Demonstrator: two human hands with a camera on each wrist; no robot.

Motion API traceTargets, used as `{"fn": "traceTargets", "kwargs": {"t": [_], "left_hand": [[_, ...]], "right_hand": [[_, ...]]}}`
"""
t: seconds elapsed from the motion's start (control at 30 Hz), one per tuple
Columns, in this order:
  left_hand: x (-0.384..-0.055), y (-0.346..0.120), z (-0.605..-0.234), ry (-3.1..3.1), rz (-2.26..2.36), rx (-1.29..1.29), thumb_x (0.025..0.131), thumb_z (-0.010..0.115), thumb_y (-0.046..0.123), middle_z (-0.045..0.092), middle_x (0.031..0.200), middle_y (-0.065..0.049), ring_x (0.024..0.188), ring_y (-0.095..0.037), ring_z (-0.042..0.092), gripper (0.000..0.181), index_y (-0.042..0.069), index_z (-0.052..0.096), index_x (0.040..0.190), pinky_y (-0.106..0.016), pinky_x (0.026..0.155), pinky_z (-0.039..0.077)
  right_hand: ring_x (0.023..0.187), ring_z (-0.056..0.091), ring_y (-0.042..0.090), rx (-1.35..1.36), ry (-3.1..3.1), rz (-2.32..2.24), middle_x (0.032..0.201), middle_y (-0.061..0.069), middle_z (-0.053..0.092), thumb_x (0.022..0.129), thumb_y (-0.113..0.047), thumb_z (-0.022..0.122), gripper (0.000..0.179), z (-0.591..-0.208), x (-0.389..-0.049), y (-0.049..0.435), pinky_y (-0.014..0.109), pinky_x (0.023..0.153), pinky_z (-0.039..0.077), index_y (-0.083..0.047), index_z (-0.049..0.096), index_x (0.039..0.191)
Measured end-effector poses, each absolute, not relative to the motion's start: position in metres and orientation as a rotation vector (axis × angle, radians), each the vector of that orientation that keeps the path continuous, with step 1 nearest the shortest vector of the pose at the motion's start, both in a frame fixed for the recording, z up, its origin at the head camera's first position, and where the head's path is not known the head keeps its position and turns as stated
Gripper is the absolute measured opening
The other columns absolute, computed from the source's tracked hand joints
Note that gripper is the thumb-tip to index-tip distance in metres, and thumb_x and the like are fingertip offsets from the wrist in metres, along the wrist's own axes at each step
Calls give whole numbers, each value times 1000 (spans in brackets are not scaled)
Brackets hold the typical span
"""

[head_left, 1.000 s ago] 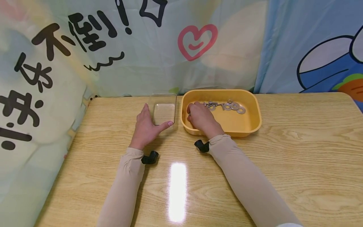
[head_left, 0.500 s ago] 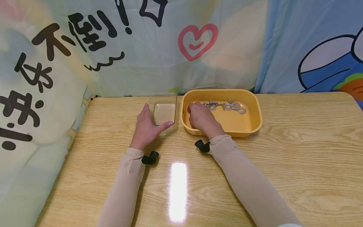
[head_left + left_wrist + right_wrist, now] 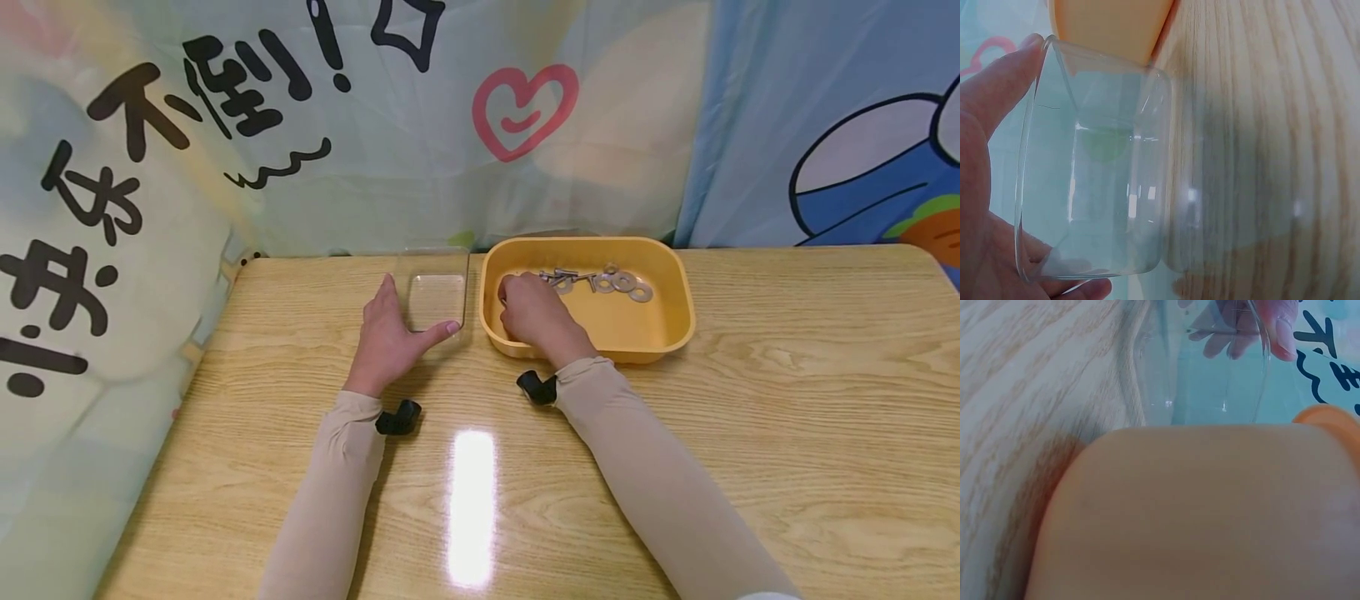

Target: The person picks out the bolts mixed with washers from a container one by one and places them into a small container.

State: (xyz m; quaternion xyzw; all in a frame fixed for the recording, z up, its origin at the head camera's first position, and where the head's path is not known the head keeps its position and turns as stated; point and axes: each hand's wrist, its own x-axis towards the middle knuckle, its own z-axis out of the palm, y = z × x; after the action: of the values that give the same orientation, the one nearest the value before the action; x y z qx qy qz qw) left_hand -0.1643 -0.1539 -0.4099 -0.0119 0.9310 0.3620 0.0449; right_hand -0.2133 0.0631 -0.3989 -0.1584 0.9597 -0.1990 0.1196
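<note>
Head view: noticed left hand clamped on clear box to hand's two o'clock. Toward box's three o'clock, saw right hand inside yellow tray, could not tell if clamped on anything; bolts and washers toward two o'clock.

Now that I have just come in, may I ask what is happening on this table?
A person's left hand holds the clear box on the wooden table. The right hand is inside the yellow tub beside it; its fingertips are hidden, so I cannot tell whether it holds anything. Metal screws and washers lie in the tub.
</note>
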Motion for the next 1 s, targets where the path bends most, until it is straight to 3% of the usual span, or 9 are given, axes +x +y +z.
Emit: {"fn": "traceTargets", "kwargs": {"t": [0.43, 1.0], "left_hand": [[-164, -155, -410, 2849, 1106, -32, 79, 76, 64, 12, 166, -18, 153, -31, 11, 127, 1, 2, 161, -48, 121, 21], [-165, -155, -411, 2854, 1102, -26, 79, 76, 65, 12, 166, -18, 152, -32, 11, 128, 1, 2, 160, -48, 121, 20]], "right_hand": [[101, 59, 34, -407, 2833, -712, 105, 19, 64, 93, -7, 58, 25, -393, -209, 64, 46, 92, 49, 6, 62, 114], [98, 61, 33, -348, 2894, -835, 102, 17, 67, 94, -9, 60, 26, -386, -202, 65, 46, 88, 49, 3, 63, 117]]}}
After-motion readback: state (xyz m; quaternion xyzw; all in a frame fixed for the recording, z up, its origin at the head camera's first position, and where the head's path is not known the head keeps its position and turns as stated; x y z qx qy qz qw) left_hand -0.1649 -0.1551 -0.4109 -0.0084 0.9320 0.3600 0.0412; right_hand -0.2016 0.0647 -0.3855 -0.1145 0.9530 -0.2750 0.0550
